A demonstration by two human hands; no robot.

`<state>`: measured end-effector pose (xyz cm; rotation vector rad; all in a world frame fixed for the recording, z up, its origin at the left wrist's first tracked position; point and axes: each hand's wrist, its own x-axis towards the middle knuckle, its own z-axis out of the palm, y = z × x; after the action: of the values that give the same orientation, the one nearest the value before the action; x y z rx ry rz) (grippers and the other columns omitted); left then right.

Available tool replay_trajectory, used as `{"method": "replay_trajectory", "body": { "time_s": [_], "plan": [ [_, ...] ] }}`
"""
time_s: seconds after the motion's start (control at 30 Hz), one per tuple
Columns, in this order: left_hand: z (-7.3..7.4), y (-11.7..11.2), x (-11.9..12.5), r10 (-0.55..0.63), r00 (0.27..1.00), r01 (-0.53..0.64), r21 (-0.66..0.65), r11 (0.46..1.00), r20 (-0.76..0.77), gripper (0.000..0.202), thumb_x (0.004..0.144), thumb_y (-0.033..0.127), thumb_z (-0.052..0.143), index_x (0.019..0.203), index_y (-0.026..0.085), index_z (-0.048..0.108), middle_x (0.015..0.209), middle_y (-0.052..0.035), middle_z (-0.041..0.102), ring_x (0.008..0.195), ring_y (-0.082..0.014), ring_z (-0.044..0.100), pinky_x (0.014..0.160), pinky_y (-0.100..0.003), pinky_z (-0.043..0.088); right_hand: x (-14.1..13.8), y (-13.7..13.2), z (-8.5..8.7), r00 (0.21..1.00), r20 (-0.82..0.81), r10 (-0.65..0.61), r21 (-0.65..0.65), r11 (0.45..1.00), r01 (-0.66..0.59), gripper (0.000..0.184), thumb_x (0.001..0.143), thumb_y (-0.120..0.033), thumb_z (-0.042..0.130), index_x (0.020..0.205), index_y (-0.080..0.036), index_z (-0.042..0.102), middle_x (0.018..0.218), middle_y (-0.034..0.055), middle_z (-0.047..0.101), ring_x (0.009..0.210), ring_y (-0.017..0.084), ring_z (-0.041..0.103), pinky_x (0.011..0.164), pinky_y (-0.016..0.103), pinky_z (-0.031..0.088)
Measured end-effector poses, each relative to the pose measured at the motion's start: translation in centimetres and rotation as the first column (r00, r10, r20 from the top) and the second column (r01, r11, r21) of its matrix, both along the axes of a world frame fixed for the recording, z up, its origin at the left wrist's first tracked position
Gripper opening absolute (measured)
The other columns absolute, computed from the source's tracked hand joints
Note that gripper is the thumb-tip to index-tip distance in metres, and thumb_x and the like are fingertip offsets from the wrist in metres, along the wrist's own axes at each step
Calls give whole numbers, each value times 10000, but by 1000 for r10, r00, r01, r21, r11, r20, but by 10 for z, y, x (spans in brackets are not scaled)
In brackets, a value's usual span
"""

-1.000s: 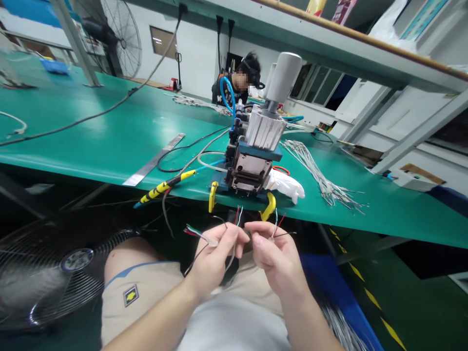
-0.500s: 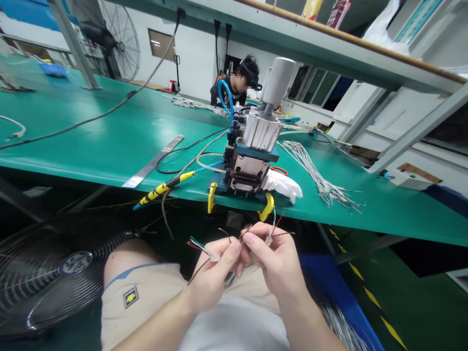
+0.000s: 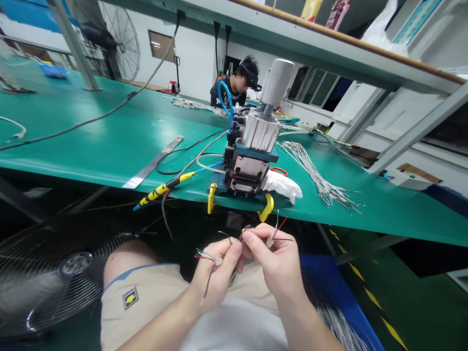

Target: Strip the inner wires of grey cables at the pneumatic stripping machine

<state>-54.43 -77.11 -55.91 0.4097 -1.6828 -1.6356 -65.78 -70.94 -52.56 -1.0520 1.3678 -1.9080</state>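
Both my hands meet over my lap, below the front edge of the green bench (image 3: 109, 141). My left hand (image 3: 215, 275) is closed on a thin grey cable (image 3: 209, 257) whose red, green and white cores fan out to the left. My right hand (image 3: 272, 261) pinches another cable end (image 3: 275, 229), its coloured cores sticking up past my fingers. The fingertips of the two hands touch. Straight ahead on the bench edge stands a small pneumatic wire machine (image 3: 252, 156) with a grey cylinder on top.
A heap of grey cables (image 3: 318, 180) lies right of the machine, beside a white glove (image 3: 283, 184). A yellow-black tool (image 3: 164, 186) and a steel ruler (image 3: 153, 162) lie left. A floor fan (image 3: 47, 278) stands by my left knee. Another person (image 3: 239, 80) sits across the bench.
My hands have drawn together until the fingertips touch, and dropped slightly. The cable in my left hand has sunk and its cores now point more to the left.
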Motion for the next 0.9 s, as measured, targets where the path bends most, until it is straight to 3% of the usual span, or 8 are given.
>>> {"method": "replay_trajectory", "body": {
  "time_s": [0.2,0.33,0.43,0.57,0.77,0.9],
  "plan": [
    [-1,1,1,-32,999,32,31,999,10,455,1001,439,444,662,156,556,579,18,487,567,-104,408,568,-252,322,0,0,-3,996,75,48,53,997,-52,70,795,-249,763,760,-188,757,727,17,676,542,120,590,479,232,510],
    [-4,-2,3,-69,997,67,48,997,42,492,1003,434,440,606,153,511,583,17,463,573,-101,378,569,-250,312,0,3,-2,986,122,115,112,985,-129,139,787,-306,765,752,-176,735,724,16,651,447,157,606,391,291,516],
    [-5,-5,3,-142,989,135,118,984,49,431,976,446,495,685,143,589,625,8,492,600,-107,401,583,-240,344,-2,6,-1,998,-36,45,114,993,-41,139,801,-277,747,703,-182,720,670,1,615,507,148,592,465,282,490],
    [-7,-7,0,-257,965,242,197,950,56,218,890,351,659,987,157,686,786,-24,604,722,-143,518,702,-256,458,0,9,0,968,-251,-14,87,996,37,125,821,-233,719,704,-194,736,641,6,606,619,151,556,589,295,439],
    [-23,-8,2,-264,954,271,-37,962,141,240,959,327,522,1003,166,696,903,-76,662,842,-209,608,784,-311,510,10,8,-4,939,-339,63,96,995,-32,117,834,-229,695,735,-202,752,656,14,608,607,149,520,551,291,386],
    [-26,-17,5,-123,966,153,-122,981,226,328,994,385,426,999,189,690,974,-80,668,908,-217,600,874,-326,484,6,6,-17,969,-243,51,112,993,-24,111,854,-259,673,886,-208,767,733,23,597,662,156,518,588,289,404]
  ]
}}
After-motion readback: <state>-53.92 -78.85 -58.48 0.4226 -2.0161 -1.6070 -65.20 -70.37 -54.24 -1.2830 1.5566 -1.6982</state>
